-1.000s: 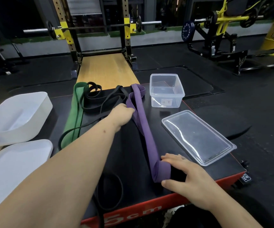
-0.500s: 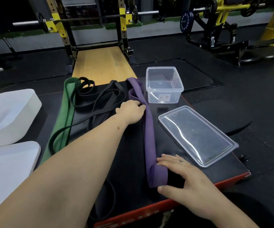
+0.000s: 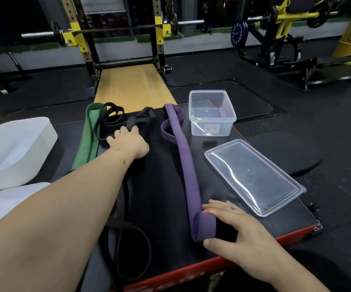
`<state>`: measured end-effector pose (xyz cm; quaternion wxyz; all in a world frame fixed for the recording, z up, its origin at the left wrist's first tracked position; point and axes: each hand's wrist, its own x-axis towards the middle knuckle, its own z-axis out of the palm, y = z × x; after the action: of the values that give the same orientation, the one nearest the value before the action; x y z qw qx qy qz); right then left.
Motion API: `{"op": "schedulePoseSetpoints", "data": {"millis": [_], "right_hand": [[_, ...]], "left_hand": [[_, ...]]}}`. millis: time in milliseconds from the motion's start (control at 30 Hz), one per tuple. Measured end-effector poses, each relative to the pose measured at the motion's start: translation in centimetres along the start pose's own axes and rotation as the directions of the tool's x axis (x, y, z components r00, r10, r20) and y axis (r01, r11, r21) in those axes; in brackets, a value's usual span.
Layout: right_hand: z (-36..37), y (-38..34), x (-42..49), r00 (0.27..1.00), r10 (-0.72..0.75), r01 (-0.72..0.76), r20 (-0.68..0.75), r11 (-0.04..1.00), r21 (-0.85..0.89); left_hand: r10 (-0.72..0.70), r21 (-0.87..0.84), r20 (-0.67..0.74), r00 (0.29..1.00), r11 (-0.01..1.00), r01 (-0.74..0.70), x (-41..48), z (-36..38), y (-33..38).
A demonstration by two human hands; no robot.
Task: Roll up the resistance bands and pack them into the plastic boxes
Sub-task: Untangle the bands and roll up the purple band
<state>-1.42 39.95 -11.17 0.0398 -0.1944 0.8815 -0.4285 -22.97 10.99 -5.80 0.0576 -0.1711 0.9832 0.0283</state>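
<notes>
On a black matte platform [image 3: 160, 182], two white opaque containers [image 3: 18, 148] sit cut off at left, one clear lid [image 3: 254, 178] and one clear box [image 3: 211, 114] at right. One flat purple band [image 3: 184, 157] lies lengthwise, rolled near end touching our flat, straight-fingered right hand [image 3: 244, 230]; our left hand [image 3: 128, 142] rests on tangled black bands [image 3: 115, 120] beside one green band [image 3: 86, 144], grip hidden

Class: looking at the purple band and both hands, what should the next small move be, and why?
Probably roll the folded near end of the purple band forward with the right hand. Only one fold is turned over there, beside the fingers; the rest lies straight toward the empty clear box, and the left hand rests on the black bands.
</notes>
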Motion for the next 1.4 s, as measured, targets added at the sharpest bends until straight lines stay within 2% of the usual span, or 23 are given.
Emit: {"op": "schedulePoseSetpoints", "data": {"millis": [100, 267, 333, 433, 533, 633, 767, 867, 967, 1033, 1167, 1300, 1400], "right_hand": [[0.0, -0.1, -0.1, 1.000, 0.005, -0.005, 0.011, 1.000, -0.009], [0.1, 0.0, -0.1, 1.000, 0.016, -0.016, -0.007, 1.000, 0.001], [0.1, 0.0, -0.1, 1.000, 0.031, -0.031, -0.002, 0.999, 0.006], [0.0, -0.2, 0.0, 0.999, 0.052, -0.052, 0.002, 0.999, 0.006], [-0.3, -0.7, 0.0, 0.998, 0.062, -0.062, 0.032, 0.998, -0.003], [-0.8, -0.9, 0.3, 0.997, 0.057, -0.055, 0.061, 0.998, -0.040], [-1.1, -1.3, 0.5, 0.990, 0.085, -0.080, 0.110, 0.996, -0.046], [-0.6, -1.6, 0.6, 0.991, 0.029, -0.029, 0.128, 1.000, -0.003], [-0.3, -1.7, 1.1, 0.989, 0.003, 0.008, 0.145, 0.997, -0.074], [-0.4, -1.7, 1.5, 0.985, -0.003, 0.023, 0.170, 0.993, -0.116], [-0.7, -1.5, 2.0, 0.976, -0.001, 0.027, 0.216, 0.993, -0.117], [-0.5, -1.1, 1.9, 0.978, 0.000, 0.014, 0.208, 0.998, -0.067], [-0.4, -0.8, 1.9, 0.976, 0.001, 0.015, 0.217, 0.997, -0.071]], "left_hand": [[0.078, 0.048, -0.001, 0.997, 0.996, -0.078, -0.7, 0.1, 0.3], [0.287, 0.122, -0.123, 0.950, 0.954, -0.272, -3.7, 0.9, 1.6], [0.360, 0.041, -0.141, 0.922, 0.933, -0.358, -6.1, 1.3, 2.2], [0.468, -0.212, -0.139, 0.873, 0.847, -0.488, -10.8, 1.5, 2.2], [0.543, -0.353, -0.081, 0.836, 0.768, -0.534, -15.6, 1.8, 1.2], [0.566, -0.422, -0.061, 0.822, 0.732, -0.535, -18.8, 2.4, 0.0], [0.573, -0.406, -0.015, 0.819, 0.746, -0.529, -20.6, 3.3, -1.2], [0.569, -0.455, -0.012, 0.823, 0.730, -0.511, -20.7, 3.9, -2.2], [0.641, -0.380, 0.001, 0.767, 0.710, -0.593, -21.1, 4.0, -2.8], [0.701, -0.336, -0.048, 0.711, 0.659, -0.673, -21.5, 4.4, -3.3], [0.709, -0.421, -0.140, 0.691, 0.589, -0.690, -21.9, 4.9, -4.1], [0.699, -0.422, -0.157, 0.697, 0.591, -0.688, -22.3, 5.3, -3.9], [0.646, -0.429, -0.160, 0.747, 0.636, -0.642, -22.4, 6.0, -3.9]]}}
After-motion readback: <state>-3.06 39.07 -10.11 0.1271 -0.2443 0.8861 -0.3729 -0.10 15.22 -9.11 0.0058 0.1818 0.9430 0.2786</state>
